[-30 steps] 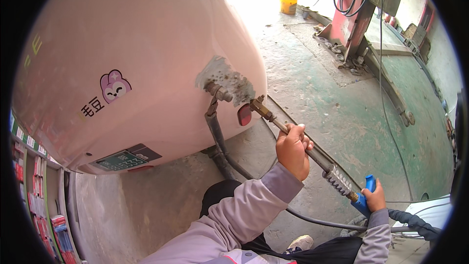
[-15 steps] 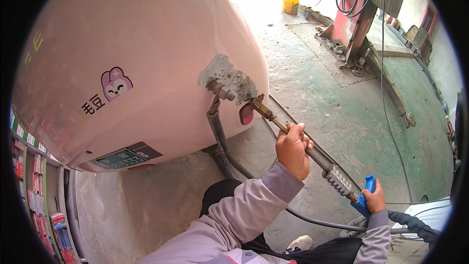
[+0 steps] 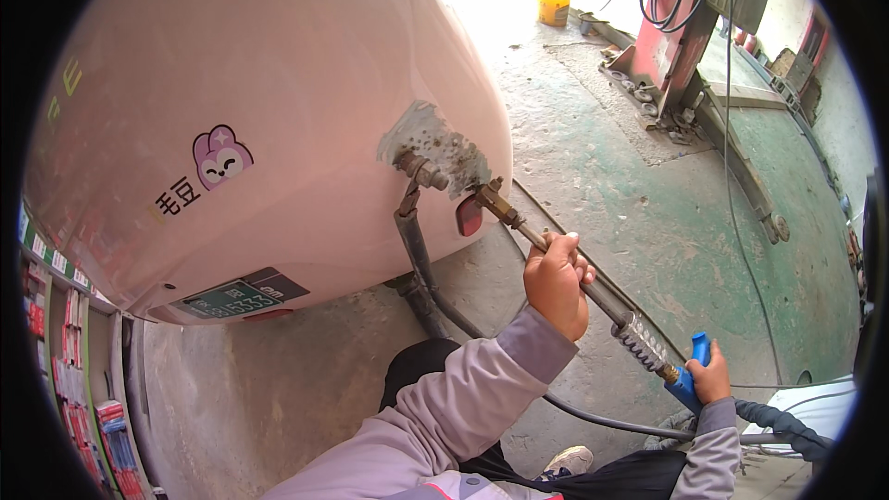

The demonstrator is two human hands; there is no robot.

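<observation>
A dent puller with a blue pistol grip, a clear-sleeved spring and a long metal shaft runs from lower right up to a pink car body. My left hand is closed round the middle of the shaft. My right hand grips the blue handle. The brass-coloured tip end meets the lower right edge of a bare, pitted metal patch on the bodywork. Left of it, a metal ground connector with a thick dark cable sits against the patch.
A red reflector lies just below the tip. Cables trail over the concrete floor near my legs. A red lift post with coiled hose stands at far right, a yellow bucket behind. Shelves with packaged goods stand at left.
</observation>
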